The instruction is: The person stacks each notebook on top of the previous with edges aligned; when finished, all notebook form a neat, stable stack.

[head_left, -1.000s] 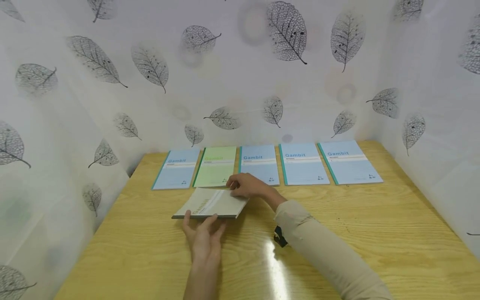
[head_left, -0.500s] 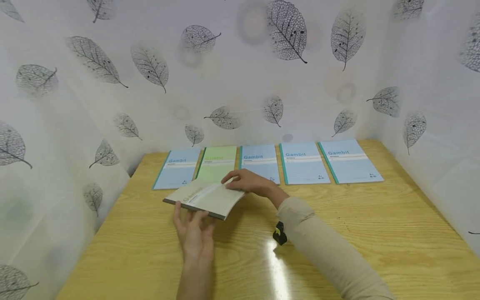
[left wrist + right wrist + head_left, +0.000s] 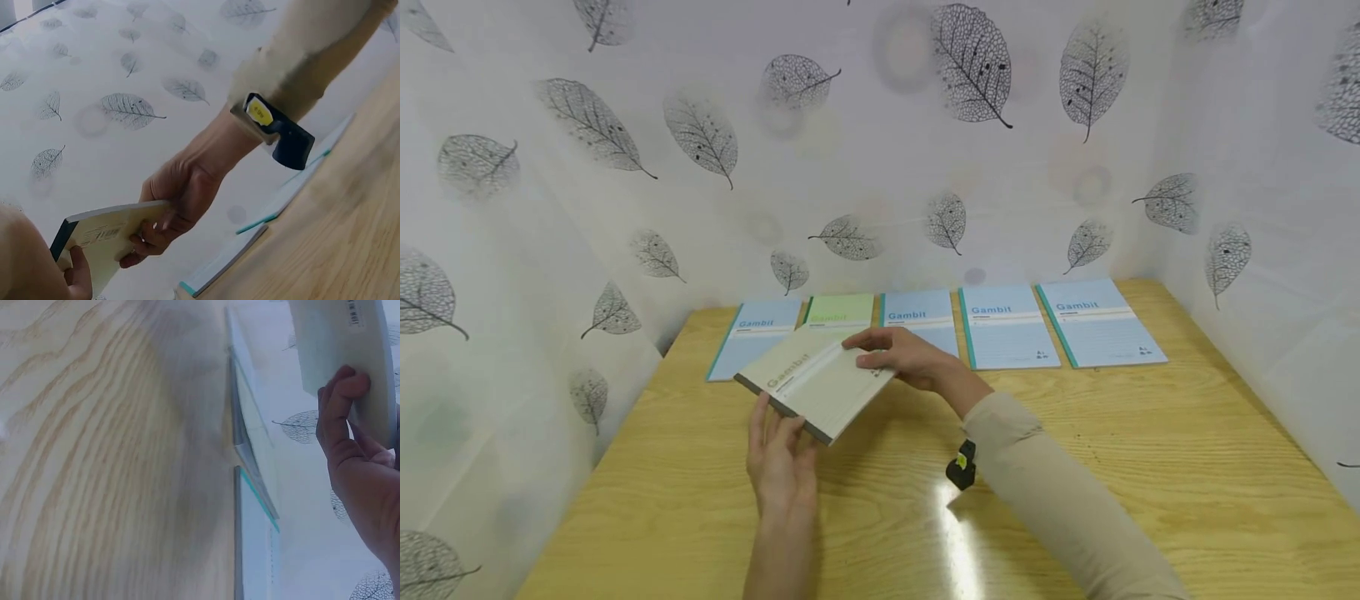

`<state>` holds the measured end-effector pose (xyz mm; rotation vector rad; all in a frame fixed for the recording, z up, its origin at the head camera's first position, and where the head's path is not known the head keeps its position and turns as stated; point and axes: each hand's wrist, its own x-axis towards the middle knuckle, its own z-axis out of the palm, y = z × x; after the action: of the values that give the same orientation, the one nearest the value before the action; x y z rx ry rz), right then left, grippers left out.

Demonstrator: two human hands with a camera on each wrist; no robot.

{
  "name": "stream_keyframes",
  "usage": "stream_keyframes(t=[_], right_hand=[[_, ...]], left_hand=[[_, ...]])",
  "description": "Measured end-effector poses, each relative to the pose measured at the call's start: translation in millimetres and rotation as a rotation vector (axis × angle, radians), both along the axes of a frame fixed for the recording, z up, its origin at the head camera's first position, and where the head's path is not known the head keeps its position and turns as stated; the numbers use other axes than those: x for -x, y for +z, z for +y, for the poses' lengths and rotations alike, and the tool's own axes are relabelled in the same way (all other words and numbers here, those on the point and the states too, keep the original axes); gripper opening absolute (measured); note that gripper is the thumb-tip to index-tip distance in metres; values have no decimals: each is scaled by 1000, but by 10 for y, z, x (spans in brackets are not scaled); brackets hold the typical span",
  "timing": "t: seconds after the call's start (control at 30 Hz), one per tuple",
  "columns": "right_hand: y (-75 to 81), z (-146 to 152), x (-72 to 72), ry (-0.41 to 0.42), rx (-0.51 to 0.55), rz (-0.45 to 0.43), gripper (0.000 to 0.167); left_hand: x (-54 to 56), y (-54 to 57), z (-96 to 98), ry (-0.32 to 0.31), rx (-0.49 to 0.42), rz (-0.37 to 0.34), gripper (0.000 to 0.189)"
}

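Observation:
A cream notebook (image 3: 812, 375) with a dark grey spine and "Gambit" on its cover is held tilted above the table. My left hand (image 3: 781, 475) grips it by the spine, fingertips on the cover and the rest of the fingers hidden beneath. At the opposite edge, my right hand (image 3: 917, 360) pinches it with the thumb above and fingers curled below. The notebook's back (image 3: 100, 240), with a barcode, shows in the left wrist view. Behind it lies a green notebook (image 3: 842, 308), partly covered in the head view.
Several blue notebooks, among them the rightmost one (image 3: 1101, 333), lie in a row with the green one along the back of the wooden table (image 3: 1075, 467). A curtain (image 3: 880, 150) with leaf prints hangs behind and at both sides. A black device (image 3: 961, 467) sits on my right wrist.
Both hands have lifted the cream notebook and turned it, its spine now slanting down to the right. Its cover faces the head view more, and it overlaps the green notebook more.

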<state>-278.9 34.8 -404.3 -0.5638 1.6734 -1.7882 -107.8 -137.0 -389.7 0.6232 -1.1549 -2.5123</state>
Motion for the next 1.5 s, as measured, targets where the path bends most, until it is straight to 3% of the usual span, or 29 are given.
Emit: stream_keyframes(t=[0.17,0.3,0.47,0.87,0.97,1.17,1.23,1.5], right_hand=[[93,73,-20,79,85,-10,45],[169,120,-54,101,90,20,50],[228,156,-83,25,39,82,53],[214,253,-78,-102,-10,165,59],[208,286,-76,-145,-11,166,59],[177,362,-51,-228,26,181,62],[172,397,-44,-256,40,188,62],[138,499,-45,-368,69,176,64]], left_hand=[[59,19,-87,-16,11,-15,78],[117,65,-182,-9,33,-13,72],[207,110,-292,-46,108,-4,68],[508,112,-460,-236,270,-50,58],[604,107,-498,-309,336,-51,62],[763,168,-627,-576,614,-2,76],[826,190,-644,-633,684,9,79],[1087,152,-594,-739,705,45,87]])
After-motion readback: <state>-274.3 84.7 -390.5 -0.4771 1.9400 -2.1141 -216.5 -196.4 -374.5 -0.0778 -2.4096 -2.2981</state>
